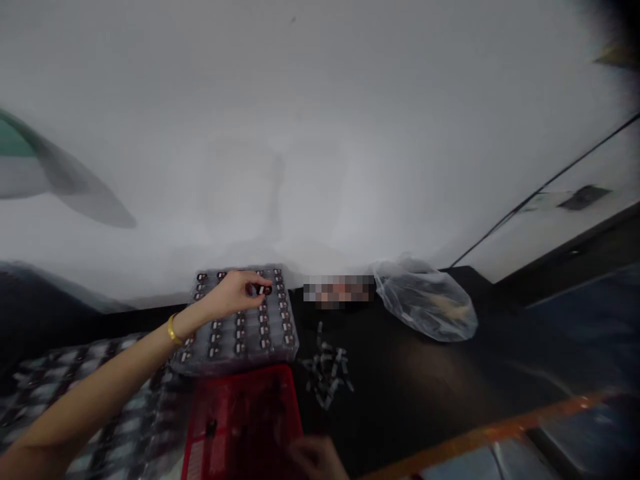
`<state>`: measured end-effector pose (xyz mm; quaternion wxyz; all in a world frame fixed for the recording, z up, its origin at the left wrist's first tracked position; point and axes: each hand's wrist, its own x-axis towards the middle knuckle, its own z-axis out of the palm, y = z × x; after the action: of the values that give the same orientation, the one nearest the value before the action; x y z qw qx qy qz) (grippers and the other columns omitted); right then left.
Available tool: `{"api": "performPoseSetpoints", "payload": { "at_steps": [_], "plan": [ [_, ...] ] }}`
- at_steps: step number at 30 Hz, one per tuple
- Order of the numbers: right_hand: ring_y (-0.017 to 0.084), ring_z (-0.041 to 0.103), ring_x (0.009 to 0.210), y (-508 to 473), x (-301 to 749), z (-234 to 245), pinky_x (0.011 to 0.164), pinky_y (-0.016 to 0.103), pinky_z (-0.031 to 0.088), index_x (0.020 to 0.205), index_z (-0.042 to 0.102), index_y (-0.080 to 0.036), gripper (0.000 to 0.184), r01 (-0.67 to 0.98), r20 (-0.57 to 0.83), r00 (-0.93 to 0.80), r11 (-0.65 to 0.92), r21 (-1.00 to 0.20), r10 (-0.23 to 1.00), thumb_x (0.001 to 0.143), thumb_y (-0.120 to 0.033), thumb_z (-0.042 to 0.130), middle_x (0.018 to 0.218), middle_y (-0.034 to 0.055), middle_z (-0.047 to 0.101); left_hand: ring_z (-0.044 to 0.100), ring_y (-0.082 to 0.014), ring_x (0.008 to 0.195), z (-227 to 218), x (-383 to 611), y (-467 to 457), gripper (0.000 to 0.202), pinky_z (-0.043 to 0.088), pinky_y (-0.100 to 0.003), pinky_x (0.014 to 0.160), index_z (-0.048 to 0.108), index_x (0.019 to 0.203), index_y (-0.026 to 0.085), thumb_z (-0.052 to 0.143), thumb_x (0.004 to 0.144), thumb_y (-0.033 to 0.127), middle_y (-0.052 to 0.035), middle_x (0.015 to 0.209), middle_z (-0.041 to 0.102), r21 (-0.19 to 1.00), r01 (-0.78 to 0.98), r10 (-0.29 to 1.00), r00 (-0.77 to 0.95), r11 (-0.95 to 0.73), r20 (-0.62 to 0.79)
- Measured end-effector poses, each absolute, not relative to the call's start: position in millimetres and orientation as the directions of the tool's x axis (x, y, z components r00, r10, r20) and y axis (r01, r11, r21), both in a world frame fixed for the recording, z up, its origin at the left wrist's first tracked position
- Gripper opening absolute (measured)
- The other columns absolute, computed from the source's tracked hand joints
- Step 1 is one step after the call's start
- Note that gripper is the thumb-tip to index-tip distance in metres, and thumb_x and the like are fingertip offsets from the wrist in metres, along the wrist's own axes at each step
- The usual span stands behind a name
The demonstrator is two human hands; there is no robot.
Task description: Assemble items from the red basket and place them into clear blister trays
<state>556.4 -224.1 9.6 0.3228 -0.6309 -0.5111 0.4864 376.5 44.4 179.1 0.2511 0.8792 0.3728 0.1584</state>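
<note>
At far left, rows of dark-and-white parts (125,427) are lying beneath the left arm. The left hand (231,293), the nearer one, is pinching a small dark part (267,291) between its fingers over the right-hand columns of a clear plastic tray (250,361), covering some compartments; the part's long axis is staying unclear. In front, a red plastic bin (292,393) is sitting; the blurred right hand (320,457) is hovering by it, its grip impossible to tell. Rightward, loose grey pieces (327,373) and a clear plastic bag (425,300) are lying on the black worktop (425,387), apart from the pinched part.

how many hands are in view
2: the left hand, holding a small part over the clear tray, and the right hand, blurred, near the red bin at the bottom edge.
</note>
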Motion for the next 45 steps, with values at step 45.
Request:
{"api": "performPoseSetpoints", "payload": {
  "at_steps": [45],
  "plan": [
    [0.012,0.069,0.089,-195,533,236,0.079,0.02,0.058,0.103,0.069,-0.021,0.021,0.483,0.757,-0.286,0.771,-0.416,0.588,0.092,-0.01,0.056,0.099,0.0043,0.072,0.069,-0.0105,0.068,251,333,-151,0.068,0.056,-0.023,0.07,0.041,0.112,0.021,0.083,0.059,0.017,0.0003,0.085,0.073,0.972,-0.151,0.867,0.491,0.179,-0.083]
  ]
}}
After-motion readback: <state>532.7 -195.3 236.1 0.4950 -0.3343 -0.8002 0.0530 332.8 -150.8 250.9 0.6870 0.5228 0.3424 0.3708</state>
